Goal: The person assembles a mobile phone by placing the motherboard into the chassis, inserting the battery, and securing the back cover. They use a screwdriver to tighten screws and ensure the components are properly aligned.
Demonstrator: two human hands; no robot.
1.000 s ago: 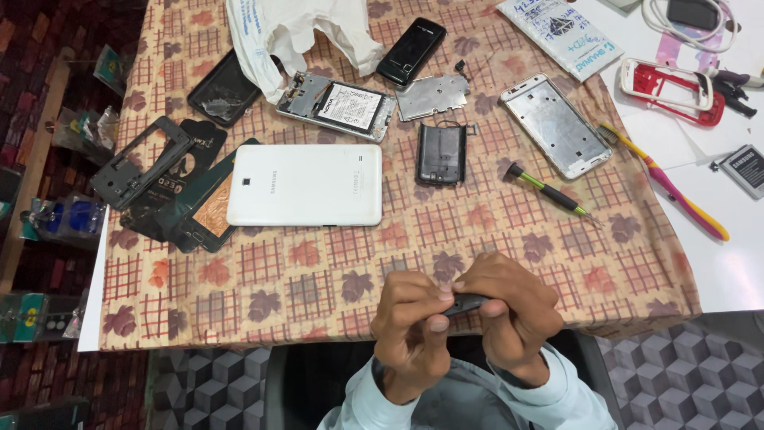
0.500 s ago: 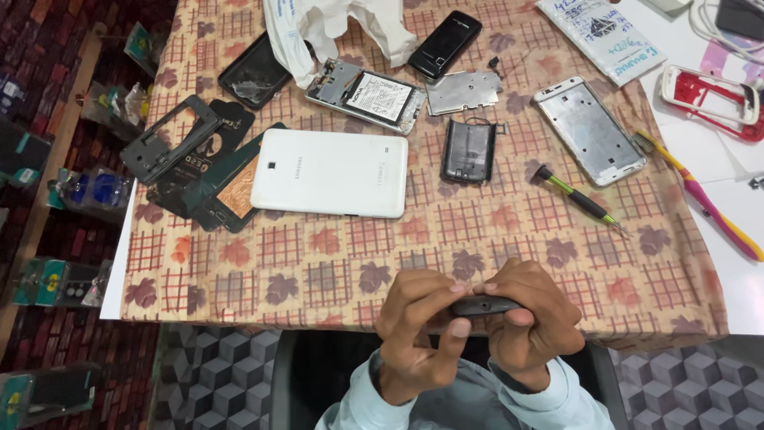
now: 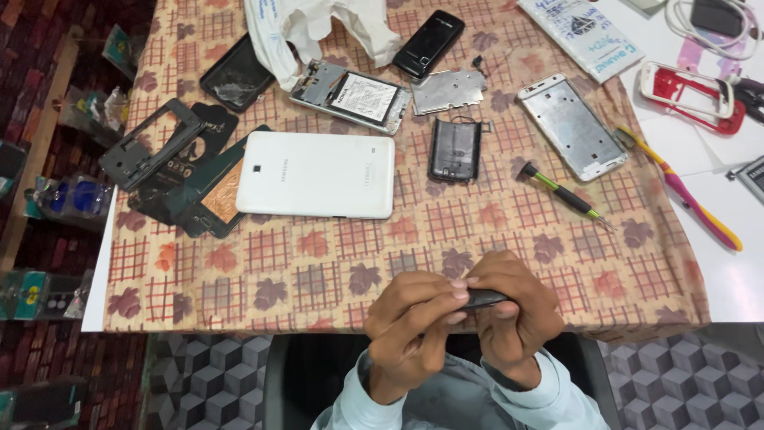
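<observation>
Both hands meet at the near edge of the table (image 3: 700,295), just in front of the person's chest, where the work sits close under the eyes; the left hand (image 3: 414,322) and the right hand (image 3: 517,310) close together on a small dark, flat part (image 3: 484,299), most of it hidden by the curled fingers, so its kind cannot be told; the left thumb and forefinger pinch one end while the right fingers wrap the other, a two-sided grip that looks meant to steady or flex something thin. The rest lies spread on the patterned cloth (image 3: 318,271) within arm's reach, apparently laid out flat so each piece stays findable: a white tablet (image 3: 318,173) face down in the middle, a black battery cover (image 3: 455,150) just right of it, an opened phone with its battery showing (image 3: 354,97) behind, a silver phone frame (image 3: 573,126) further right, and a green-handled screwdriver (image 3: 561,195) lying free, well apart from both hands; a yellow and pink toothbrush (image 3: 684,195) rests across the cloth's right edge, and a red and white phone frame (image 3: 688,94) sits on the bare white surface.
</observation>
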